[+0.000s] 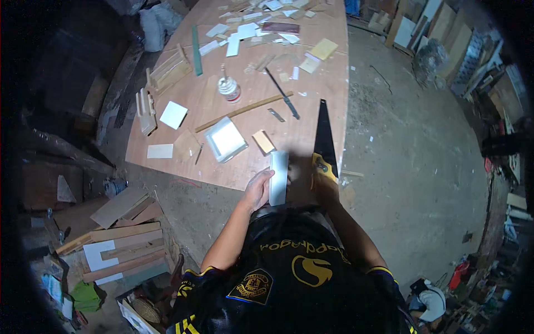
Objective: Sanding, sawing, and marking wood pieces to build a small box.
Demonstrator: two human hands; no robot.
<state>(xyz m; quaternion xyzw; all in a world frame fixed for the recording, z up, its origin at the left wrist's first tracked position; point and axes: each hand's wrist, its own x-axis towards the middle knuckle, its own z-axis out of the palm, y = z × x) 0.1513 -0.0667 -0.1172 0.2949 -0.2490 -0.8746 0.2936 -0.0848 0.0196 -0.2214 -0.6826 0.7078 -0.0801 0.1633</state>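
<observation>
My left hand (pixel 257 190) is closed on a pale, smooth rectangular board (pixel 279 179), holding it upright at the table's near edge, close to my body. To its right, my right hand (pixel 324 189) grips the yellow handle of a handsaw (pixel 324 131). The saw's dark blade points away from me along the table's right edge, apart from the board. Just beyond the board lies a small tan wood block (pixel 263 142). A shallow white square box (pixel 225 140) sits to the left of that block.
The table (pixel 183 171) carries a white jar (pixel 228 89) with a stick in it, a long wood strip (pixel 245 111), a dark slender tool (pixel 282 93) and small wooden assemblies (pixel 169 71). Scraps (pixel 250 28) cover its far end. Stacked boards (pixel 128 250) lie on the floor at left.
</observation>
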